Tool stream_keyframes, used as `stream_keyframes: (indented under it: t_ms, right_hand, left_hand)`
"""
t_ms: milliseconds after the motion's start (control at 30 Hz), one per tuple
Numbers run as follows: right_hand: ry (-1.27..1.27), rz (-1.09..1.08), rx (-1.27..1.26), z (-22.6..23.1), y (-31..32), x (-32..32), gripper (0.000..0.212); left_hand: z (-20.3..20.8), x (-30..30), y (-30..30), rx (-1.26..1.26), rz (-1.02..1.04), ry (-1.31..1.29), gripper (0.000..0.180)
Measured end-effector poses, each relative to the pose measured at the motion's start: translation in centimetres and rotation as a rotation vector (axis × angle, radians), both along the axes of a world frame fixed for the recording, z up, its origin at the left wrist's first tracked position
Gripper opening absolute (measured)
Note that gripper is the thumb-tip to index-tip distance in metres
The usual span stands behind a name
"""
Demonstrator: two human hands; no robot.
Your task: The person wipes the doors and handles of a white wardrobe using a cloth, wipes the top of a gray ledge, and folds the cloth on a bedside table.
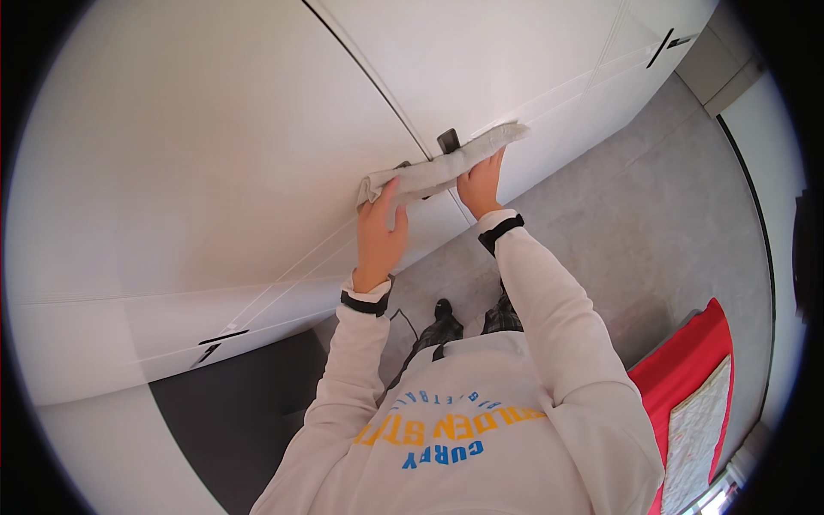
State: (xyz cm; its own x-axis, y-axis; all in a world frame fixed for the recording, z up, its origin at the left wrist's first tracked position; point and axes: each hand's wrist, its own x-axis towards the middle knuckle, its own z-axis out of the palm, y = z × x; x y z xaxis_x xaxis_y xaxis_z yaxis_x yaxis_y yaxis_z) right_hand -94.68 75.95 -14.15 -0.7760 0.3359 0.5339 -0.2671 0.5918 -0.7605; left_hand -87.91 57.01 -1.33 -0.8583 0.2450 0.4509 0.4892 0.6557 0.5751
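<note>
A folded light grey cloth stretches slantwise in front of tall white cabinet doors, across the seam between two of them. My left hand has its fingers at the cloth's left, rolled-looking end, with the thumb standing apart. On the other side my right hand grips the lower edge near the right end, some fingers hidden by the fabric. A dark door handle sticks up just above the cloth; a second dark handle is mostly covered behind it. Whether the cloth touches the doors I cannot tell.
Further dark handles sit low on the cabinet at left and at upper right. Grey floor lies below. A dark grey panel is at lower left, and a red cover with a pale patterned mat at lower right.
</note>
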Motion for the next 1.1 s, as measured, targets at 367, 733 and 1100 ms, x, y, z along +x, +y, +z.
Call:
stream_keyframes:
  t_ms: [367, 733, 1100]
  right_hand:
    - [0.202, -0.018, 0.149, 10.4, 8.3, -5.0, 0.066]
    - [-0.42, 0.114, -0.461, -5.0, 9.0, -1.1, 0.057]
    - [-0.057, 0.019, -0.109, 5.1, 8.2, -1.7, 0.064]
  left_hand:
    - [3.8, -2.8, 8.8, 0.102, 0.09, 0.042, 0.043]
    - [-5.3, -2.6, 9.7, -0.034, 0.057, -0.258, 0.042]
    - [1.1, -1.4, 8.4, 0.073, 0.093, -0.071, 0.047]
